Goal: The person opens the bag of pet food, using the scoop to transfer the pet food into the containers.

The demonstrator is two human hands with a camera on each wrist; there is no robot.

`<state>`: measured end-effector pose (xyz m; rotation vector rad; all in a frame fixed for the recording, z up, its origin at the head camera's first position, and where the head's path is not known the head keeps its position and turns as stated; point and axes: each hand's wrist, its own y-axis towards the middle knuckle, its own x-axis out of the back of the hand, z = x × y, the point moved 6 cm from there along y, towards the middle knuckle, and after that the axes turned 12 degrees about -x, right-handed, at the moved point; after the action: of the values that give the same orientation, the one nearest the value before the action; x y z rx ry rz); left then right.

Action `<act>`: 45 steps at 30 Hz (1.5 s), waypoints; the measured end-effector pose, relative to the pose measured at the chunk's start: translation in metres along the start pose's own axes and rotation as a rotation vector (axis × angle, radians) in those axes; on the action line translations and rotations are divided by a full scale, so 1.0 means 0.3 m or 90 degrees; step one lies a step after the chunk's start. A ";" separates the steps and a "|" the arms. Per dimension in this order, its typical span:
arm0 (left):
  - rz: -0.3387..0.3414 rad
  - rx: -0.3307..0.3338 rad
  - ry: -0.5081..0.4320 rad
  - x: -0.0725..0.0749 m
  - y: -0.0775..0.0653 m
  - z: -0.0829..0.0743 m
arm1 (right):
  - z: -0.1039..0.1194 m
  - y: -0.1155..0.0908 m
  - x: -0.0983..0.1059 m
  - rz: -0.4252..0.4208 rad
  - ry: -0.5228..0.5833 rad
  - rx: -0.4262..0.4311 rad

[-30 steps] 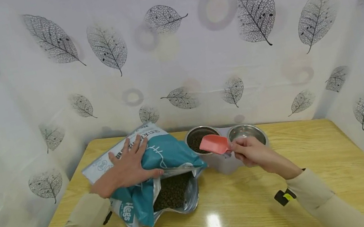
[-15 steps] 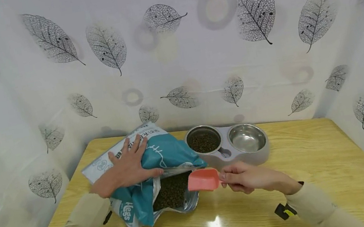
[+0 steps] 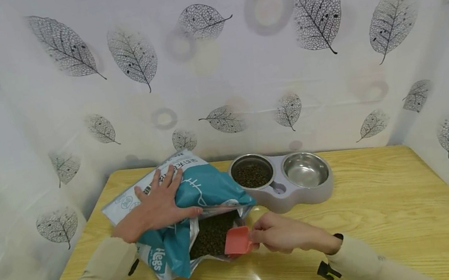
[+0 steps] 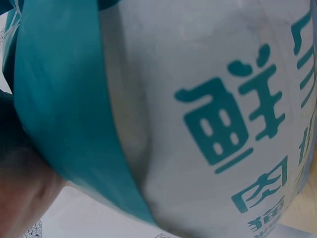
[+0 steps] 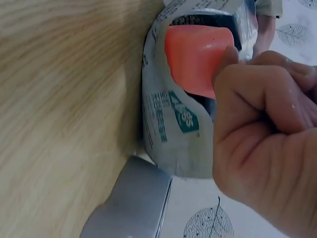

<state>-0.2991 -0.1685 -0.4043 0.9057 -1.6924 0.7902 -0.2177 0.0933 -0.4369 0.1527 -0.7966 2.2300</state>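
A teal and white pet food bag point(image 3: 209, 184) lies on its side on the table, its mouth facing front right with brown kibble point(image 3: 211, 236) showing inside. My left hand point(image 3: 157, 208) rests on top of the bag with fingers spread. In the left wrist view the printed bag point(image 4: 163, 114) fills most of the picture. My right hand point(image 3: 282, 233) grips the handle of a pink scoop point(image 3: 237, 242), whose blade is at the bag's mouth. The right wrist view shows the scoop point(image 5: 198, 57) in front of the opening, held by my curled right hand point(image 5: 267, 124).
Behind my right hand stands a pale double pet bowl stand point(image 3: 283, 199). Its left steel bowl point(image 3: 250, 158) contains some kibble; the right steel bowl point(image 3: 306, 171) shows a bare bottom. A leaf-patterned curtain point(image 3: 229, 60) closes off the wooden table point(image 3: 375, 214) at the back and sides.
My right hand has brought the scoop from over the left bowl, down and leftward to the bag's mouth. My left hand has stayed in place on the bag.
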 end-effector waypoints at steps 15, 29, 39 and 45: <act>0.006 0.006 -0.002 0.001 0.003 -0.002 | -0.049 0.078 -0.093 -0.004 0.086 0.000; 0.004 0.004 0.000 -0.002 0.003 -0.002 | -0.099 0.016 -0.092 0.048 0.217 -0.019; 0.003 0.000 -0.003 -0.003 -0.001 -0.001 | -0.093 -0.021 -0.066 0.086 0.243 0.015; 0.001 -0.003 -0.002 0.000 -0.001 -0.001 | -0.073 -0.048 -0.039 0.121 0.267 0.069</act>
<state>-0.2989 -0.1684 -0.4043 0.9033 -1.6967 0.7858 -0.1966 0.1066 -0.4513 -0.3429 -0.4766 2.3670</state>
